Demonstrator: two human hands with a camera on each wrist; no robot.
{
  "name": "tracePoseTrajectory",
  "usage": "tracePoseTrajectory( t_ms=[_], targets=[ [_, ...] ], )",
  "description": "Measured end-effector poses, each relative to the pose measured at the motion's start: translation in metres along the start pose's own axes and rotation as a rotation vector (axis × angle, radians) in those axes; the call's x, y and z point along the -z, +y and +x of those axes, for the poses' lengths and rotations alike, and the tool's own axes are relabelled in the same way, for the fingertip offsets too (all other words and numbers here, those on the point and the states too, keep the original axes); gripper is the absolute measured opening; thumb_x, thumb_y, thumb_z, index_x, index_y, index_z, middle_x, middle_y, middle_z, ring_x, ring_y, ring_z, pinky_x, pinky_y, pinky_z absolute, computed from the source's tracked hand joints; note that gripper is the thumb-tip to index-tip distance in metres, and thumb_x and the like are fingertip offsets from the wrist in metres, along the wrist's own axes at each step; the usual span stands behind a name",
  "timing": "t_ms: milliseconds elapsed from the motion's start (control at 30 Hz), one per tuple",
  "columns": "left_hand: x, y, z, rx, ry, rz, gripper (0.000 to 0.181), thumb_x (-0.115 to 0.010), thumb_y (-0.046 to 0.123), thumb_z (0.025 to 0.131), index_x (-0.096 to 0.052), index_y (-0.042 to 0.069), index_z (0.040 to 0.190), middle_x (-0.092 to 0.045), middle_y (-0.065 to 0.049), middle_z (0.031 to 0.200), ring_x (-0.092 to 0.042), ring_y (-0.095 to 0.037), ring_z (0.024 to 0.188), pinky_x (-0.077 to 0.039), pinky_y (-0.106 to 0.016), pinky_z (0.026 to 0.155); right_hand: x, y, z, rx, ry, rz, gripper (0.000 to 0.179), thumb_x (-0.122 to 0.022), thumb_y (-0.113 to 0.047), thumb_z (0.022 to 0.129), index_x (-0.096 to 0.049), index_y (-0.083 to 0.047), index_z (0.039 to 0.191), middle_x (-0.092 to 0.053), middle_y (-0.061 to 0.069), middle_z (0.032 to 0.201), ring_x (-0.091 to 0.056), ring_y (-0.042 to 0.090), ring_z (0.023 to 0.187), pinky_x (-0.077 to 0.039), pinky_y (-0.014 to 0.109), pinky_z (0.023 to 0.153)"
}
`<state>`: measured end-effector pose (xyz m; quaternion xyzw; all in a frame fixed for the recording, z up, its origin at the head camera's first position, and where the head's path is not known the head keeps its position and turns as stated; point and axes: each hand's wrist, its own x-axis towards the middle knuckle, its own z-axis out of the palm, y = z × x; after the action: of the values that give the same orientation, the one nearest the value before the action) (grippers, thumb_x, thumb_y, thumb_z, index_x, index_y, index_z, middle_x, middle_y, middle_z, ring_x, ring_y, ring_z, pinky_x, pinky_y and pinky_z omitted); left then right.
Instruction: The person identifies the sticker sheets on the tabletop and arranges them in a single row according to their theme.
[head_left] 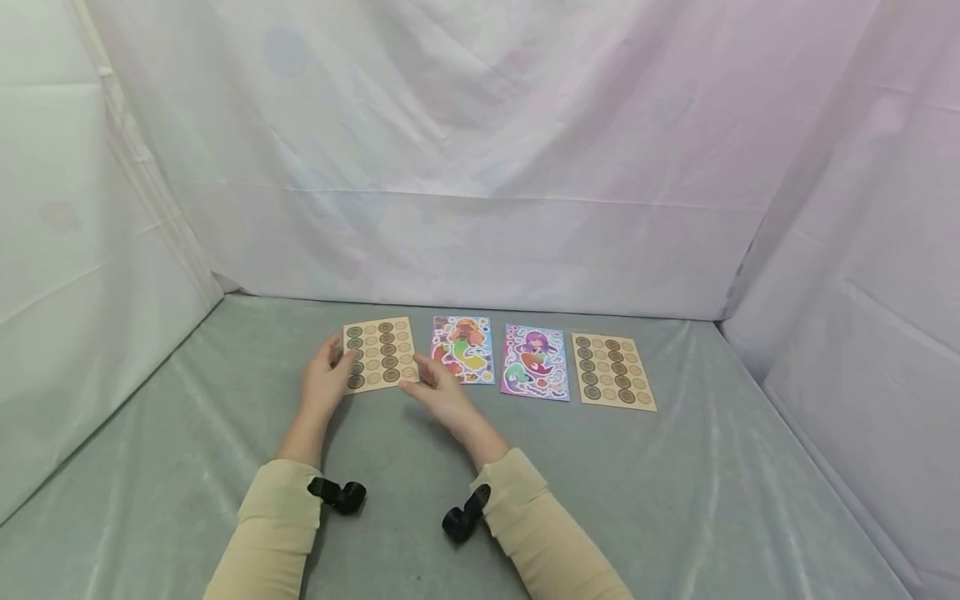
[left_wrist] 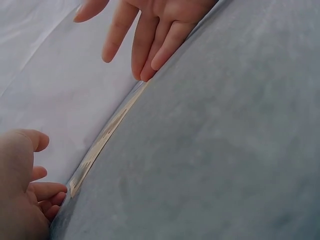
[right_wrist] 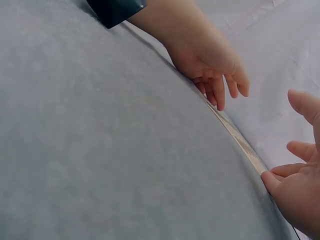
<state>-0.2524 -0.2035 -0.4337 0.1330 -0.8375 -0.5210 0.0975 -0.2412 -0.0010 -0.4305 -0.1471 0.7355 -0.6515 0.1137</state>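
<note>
A tan sheet of round stickers (head_left: 380,354) lies flat at the left end of a row on the grey cloth. My left hand (head_left: 327,379) is at its left edge, thumb over the printed side. At the lower right corner is my right hand (head_left: 444,397), its fingers loosely spread. Both wrist views catch the sheet nearly edge-on between the two hands. Fingertips of the left hand (left_wrist: 27,187) reach one end in the left wrist view. In the right wrist view the right hand (right_wrist: 298,187) has a fingertip at the near end.
Right of that sheet lie a blue-edged mermaid sticker sheet (head_left: 465,350), a purple-edged mermaid sticker sheet (head_left: 536,363) and another tan sheet of round stickers (head_left: 613,372). Pale fabric walls (head_left: 480,250) stand behind and at both sides of the grey cloth surface (head_left: 600,483).
</note>
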Motion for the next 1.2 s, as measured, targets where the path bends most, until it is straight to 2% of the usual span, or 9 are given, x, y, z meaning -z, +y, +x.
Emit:
tracePoseTrajectory(
  t_ms=[267,667,933,1200],
  targets=[
    [-0.0013,0.0043,-0.0014,0.036,0.003,-0.015,0.062,-0.049,0.027,0.099,-0.024,-0.001,0.149,-0.035,-0.025,0.147,-0.031,-0.038,0.136,-0.029,-0.049,0.109,0.0018,-0.0030,-0.0021,-0.016,-0.043,0.114,0.062,-0.061,-0.015,0.093,-0.032,0.001,0.146,-0.035,0.019,0.148,-0.031,0.031,0.137,-0.026,0.042,0.111],
    [-0.0039,0.0088,-0.0041,0.070,0.020,-0.055,0.060,-0.049,0.026,0.098,-0.028,-0.001,0.148,-0.035,-0.024,0.147,-0.032,-0.037,0.135,-0.029,-0.047,0.109,0.0039,0.0034,0.0025,-0.066,-0.023,0.244,0.060,-0.060,-0.012,0.094,-0.033,-0.002,0.147,-0.034,0.021,0.148,-0.031,0.030,0.137,-0.024,0.041,0.112],
    [-0.0040,0.0098,-0.0057,0.085,0.051,-0.128,0.060,-0.052,0.024,0.097,-0.029,0.002,0.148,-0.035,-0.020,0.147,-0.032,-0.033,0.135,-0.027,-0.045,0.110,0.0043,0.0025,0.0026,-0.078,-0.039,0.390,0.062,-0.054,-0.006,0.094,-0.025,0.004,0.148,-0.026,0.029,0.148,-0.030,0.035,0.136,-0.029,0.042,0.109],
    [-0.0042,0.0079,-0.0056,0.065,0.087,-0.196,0.058,-0.054,0.020,0.096,-0.031,0.002,0.147,-0.039,-0.019,0.144,-0.038,-0.031,0.127,-0.031,-0.045,0.106,0.0048,0.0022,0.0020,-0.084,-0.046,0.461,0.062,-0.053,-0.003,0.094,-0.025,0.004,0.148,-0.025,0.031,0.148,-0.036,0.036,0.133,-0.034,0.042,0.107]
  ],
)
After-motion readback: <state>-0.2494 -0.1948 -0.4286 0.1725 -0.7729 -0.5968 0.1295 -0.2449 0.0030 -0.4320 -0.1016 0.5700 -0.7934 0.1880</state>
